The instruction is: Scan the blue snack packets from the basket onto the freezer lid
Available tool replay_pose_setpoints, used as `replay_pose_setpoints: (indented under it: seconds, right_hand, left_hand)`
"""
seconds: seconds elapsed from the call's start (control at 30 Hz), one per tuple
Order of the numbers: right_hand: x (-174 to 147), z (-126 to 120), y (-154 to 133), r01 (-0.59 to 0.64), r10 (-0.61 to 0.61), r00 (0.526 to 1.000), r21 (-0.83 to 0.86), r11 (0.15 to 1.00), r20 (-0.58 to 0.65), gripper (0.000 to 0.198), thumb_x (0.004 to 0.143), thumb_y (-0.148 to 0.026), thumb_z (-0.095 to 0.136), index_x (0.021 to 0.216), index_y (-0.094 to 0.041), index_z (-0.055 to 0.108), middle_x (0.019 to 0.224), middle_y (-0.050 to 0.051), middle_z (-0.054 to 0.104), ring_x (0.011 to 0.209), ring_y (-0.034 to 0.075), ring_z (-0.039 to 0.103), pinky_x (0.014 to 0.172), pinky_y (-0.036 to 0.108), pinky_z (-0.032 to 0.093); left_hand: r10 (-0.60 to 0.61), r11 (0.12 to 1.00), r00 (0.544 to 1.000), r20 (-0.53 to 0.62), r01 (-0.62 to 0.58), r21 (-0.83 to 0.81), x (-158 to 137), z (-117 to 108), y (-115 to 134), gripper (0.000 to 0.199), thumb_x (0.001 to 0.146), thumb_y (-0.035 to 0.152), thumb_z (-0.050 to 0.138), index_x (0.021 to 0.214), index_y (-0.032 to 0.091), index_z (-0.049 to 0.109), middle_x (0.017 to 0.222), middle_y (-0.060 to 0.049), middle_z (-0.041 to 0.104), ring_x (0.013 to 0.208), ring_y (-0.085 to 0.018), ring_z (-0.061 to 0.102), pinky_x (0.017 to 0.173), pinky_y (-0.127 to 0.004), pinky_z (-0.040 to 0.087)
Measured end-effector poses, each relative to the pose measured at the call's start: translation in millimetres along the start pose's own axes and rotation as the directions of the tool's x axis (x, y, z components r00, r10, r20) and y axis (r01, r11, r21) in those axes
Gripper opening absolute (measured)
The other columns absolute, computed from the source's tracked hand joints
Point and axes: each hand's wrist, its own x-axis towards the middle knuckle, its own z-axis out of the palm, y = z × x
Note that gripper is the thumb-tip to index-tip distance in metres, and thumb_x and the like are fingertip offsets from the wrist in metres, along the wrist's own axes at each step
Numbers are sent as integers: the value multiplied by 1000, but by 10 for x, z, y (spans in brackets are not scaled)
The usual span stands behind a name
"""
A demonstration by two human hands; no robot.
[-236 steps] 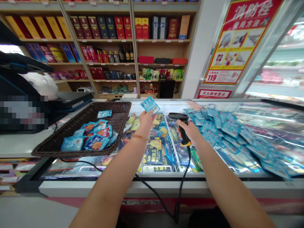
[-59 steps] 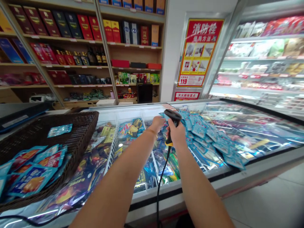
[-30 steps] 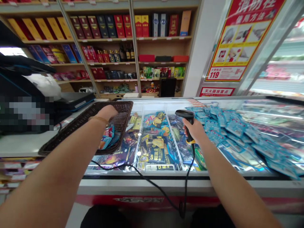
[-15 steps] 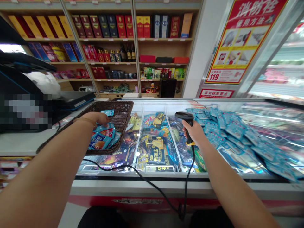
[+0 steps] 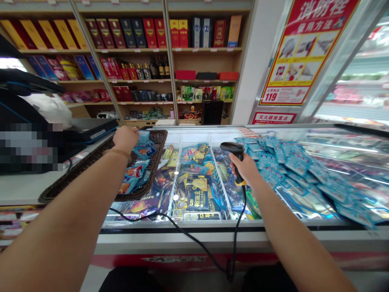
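Observation:
My left hand is at the back of a brown wicker basket, fingers curled down at the edge of a blue snack packet. The hand looks closed on that packet, though the fingertips are partly hidden. More blue packets lie just in front of it, and others with red and orange print are nearer me in the basket. My right hand grips a black barcode scanner by its handle, above the freezer, its head pointing left. A black cable runs from the handle.
A glass-topped freezer holds bagged goods in wire-divided sections. A large heap of blue packets lies on its right side. At left is a counter with dark checkout equipment. Shelves of boxes stand behind.
My left hand has moved away from me, from the packets in the basket's middle to its back. Blue packets now show nearer the back. My right hand still holds the scanner; the view shifted slightly.

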Motion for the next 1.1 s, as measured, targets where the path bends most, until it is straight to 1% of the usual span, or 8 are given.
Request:
replay_pose_setpoints:
  seconds: [0.1,0.2,0.27,0.33,0.53,0.67,0.83,1.1]
  right_hand:
    - [2,4,6,1,-1,1000,5,1000,-4,31,83,-47,69,80,-24,48,57,-3,59,37,13,53,33,25,39]
    - [2,6,11,1,-1,1000,8,1000,-2,31,83,-47,69,79,-24,49,57,-2,60,37,13,53,33,26,40]
    - [-1,5,9,5,-5,1000,25,1000,-4,31,83,-47,70,79,-24,49,57,-1,60,37,14,53,33,26,40]
    - [-6,0,2,7,-6,1000,53,999,-16,32,82,-47,71,78,-24,49,58,-1,60,37,13,52,33,26,41]
    - [5,-31,-12,-14,19,999,107,994,-41,33,82,-48,71,77,-24,48,57,-2,59,38,13,51,34,26,42]
    - [16,-37,-10,-9,12,1000,92,996,-26,36,81,-51,72,78,-24,48,56,-3,58,38,13,52,34,26,42]
    - [-36,-4,-48,5,-4,1000,39,999,-14,37,80,-52,72,80,-23,49,54,-4,57,36,12,51,34,25,41]
    - [-151,122,-83,-36,15,991,153,988,136,42,78,-57,73,81,-22,50,58,-4,59,37,11,51,34,24,41]
  left_hand:
    - [17,995,987,-158,-33,-94,-52,-42,188,24,88,30,63,105,17,74,103,-9,71,102,-24,56,101,-43,42]
    - [-89,883,971,-221,-25,-469,-97,-49,526,12,88,22,63,94,15,71,89,-6,69,92,-19,59,98,-39,45]
    - [-251,562,965,-71,86,-822,-173,-38,831,7,90,15,60,90,14,66,77,-2,63,78,-14,60,85,-31,52]
    - [-294,105,931,216,256,-961,-306,-1,1153,6,90,10,60,87,16,60,70,2,57,66,-10,59,73,-25,55]
    - [-7,-443,745,667,595,-670,-932,413,1761,19,89,-2,47,89,14,57,74,-3,61,63,-8,62,65,-16,56]
    - [89,-438,667,740,694,-572,-1307,889,1776,27,80,-7,48,93,15,58,76,-4,64,74,-13,69,77,-25,59]
    - [52,-348,727,685,656,-670,-1456,1337,1670,18,82,5,59,92,19,56,69,2,60,79,-17,73,82,-31,58]
    - [69,-141,867,493,497,-856,-1486,1510,1660,21,76,13,74,83,19,55,82,-1,69,78,-15,72,76,-26,50]
